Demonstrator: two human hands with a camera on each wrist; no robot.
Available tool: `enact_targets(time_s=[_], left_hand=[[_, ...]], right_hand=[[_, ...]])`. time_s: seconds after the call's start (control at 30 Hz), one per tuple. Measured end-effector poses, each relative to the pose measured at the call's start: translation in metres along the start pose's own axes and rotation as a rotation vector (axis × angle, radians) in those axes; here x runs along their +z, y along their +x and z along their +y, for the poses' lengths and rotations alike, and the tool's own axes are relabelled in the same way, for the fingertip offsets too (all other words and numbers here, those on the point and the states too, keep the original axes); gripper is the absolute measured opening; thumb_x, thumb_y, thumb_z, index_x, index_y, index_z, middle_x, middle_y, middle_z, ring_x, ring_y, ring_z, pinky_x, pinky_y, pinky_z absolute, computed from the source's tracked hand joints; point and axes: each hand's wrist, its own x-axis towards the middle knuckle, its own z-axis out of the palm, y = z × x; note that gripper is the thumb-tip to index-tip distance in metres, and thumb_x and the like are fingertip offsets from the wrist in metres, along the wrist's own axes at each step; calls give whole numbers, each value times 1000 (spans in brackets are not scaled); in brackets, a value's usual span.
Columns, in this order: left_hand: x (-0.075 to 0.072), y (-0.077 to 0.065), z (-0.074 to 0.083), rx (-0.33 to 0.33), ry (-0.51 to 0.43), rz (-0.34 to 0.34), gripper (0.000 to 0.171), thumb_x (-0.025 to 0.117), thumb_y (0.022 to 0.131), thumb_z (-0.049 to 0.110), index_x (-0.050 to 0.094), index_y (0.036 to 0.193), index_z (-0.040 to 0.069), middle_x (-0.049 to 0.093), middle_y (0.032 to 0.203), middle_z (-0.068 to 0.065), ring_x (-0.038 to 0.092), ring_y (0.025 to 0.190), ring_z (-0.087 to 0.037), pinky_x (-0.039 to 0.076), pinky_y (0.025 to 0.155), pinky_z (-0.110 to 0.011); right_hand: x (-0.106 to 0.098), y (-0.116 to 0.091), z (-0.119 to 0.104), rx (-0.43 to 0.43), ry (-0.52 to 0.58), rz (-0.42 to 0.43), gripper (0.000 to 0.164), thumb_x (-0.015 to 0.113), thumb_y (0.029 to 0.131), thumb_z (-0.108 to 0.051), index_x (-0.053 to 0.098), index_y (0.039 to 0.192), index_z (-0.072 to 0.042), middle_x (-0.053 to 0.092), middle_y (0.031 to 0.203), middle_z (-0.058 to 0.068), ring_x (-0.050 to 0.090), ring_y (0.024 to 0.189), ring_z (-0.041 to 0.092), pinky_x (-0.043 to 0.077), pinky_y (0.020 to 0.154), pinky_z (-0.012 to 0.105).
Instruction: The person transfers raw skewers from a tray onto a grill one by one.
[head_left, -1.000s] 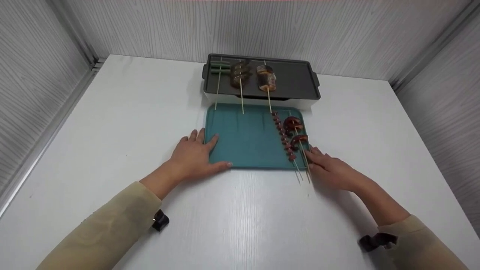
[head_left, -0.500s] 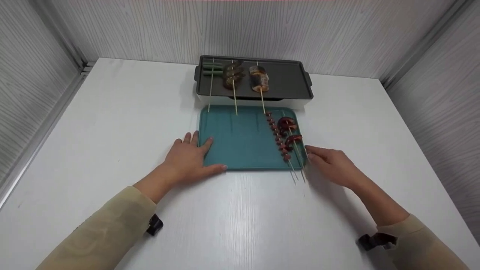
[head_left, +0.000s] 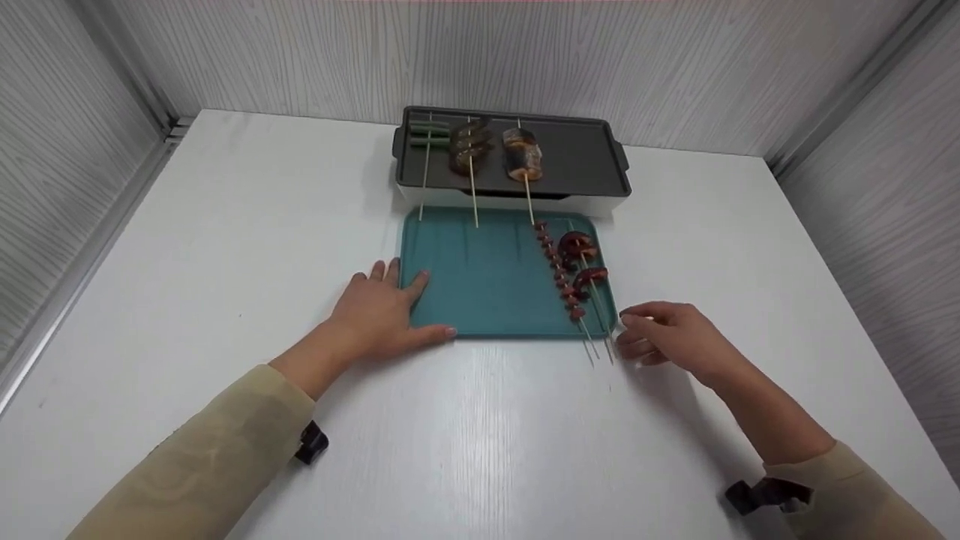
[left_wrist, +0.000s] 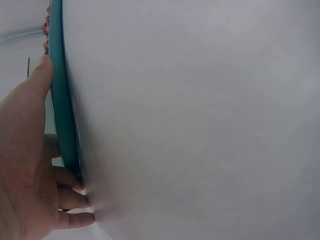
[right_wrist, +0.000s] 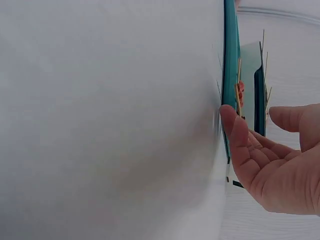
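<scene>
The left hand (head_left: 375, 311) is lying spread at the near left corner of the teal tray (head_left: 480, 285), which is sitting on the worktop (head_left: 465, 435). The right hand (head_left: 667, 337) is hanging just beside the near right corner, fingers loosely bent and thumb standing apart; whether it is touching the tray is unclear. Along the tray's right side, a skewer of small red pieces (head_left: 559, 268) and a skewer of red curls (head_left: 591, 276) are lying, their sticks poking past the front edge. Behind, a dark grill (head_left: 577, 157) is carrying three skewers.
</scene>
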Motion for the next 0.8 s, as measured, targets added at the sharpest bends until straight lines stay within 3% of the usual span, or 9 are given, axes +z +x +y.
enact_targets(time_s=[0.47, 0.8], left_hand=[[0, 0, 0, -2, -4, 4, 110, 43, 92, 89, 30, 168, 11, 26, 165, -38, 27, 154, -54, 30, 119, -68], [-1, 0, -1, 0, -3, 6, 111, 41, 92, 90, 29, 168, 11, 27, 165, -38, 28, 153, -54, 31, 118, -68]], right_hand=[[5, 6, 9, 164, 260, -139, 56, 62, 109, -39, 62, 136, 9, 76, 118, 15, 76, 105, 23, 60, 92, 32], [3, 11, 15, 168, 352, -208, 49, 68, 106, -32, 65, 133, 9, 77, 118, 11, 76, 107, 19, 59, 95, 30]])
